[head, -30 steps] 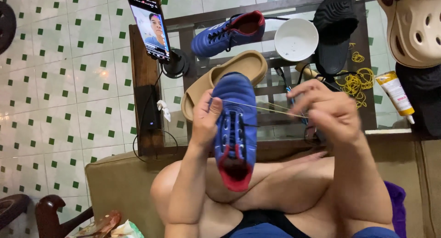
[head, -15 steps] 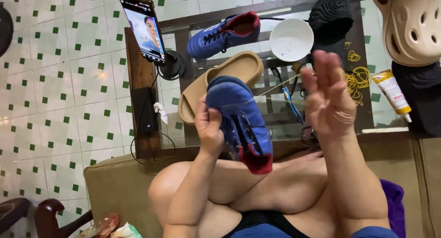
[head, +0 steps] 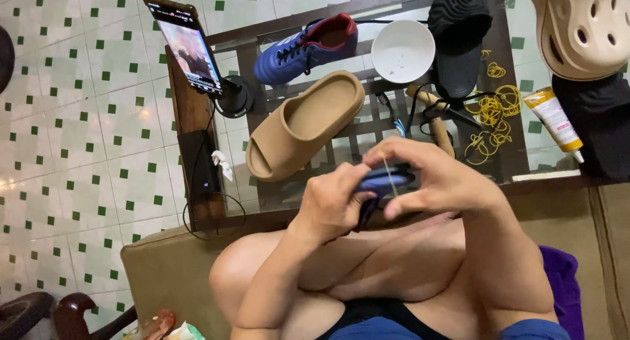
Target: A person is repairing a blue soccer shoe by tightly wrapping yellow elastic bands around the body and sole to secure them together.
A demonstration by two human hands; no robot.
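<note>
A blue sports shoe point(head: 384, 181) is held between both hands above my lap, mostly hidden by the fingers. My left hand point(head: 331, 202) wraps around its near side. My right hand point(head: 433, 179) closes over its far side, and a thin pale thread point(head: 388, 176) runs across the shoe under my right fingers. Its mate, a blue shoe with red lining point(head: 305, 46), lies on the glass table point(head: 367, 127).
On the table lie a tan slide sandal point(head: 305, 120), a white bowl point(head: 403, 50), a black shoe point(head: 457, 41), yellow rubber bands point(head: 491, 107), a glue tube point(head: 554, 120) and wooden-handled tools point(head: 438, 120). A phone point(head: 185, 45) stands propped at the left. A beige clog point(head: 581, 28) sits top right.
The shoe, earlier held up sole-outward with my right hand pulling thread away, has come down and turned flat. Both hands now close around it.
</note>
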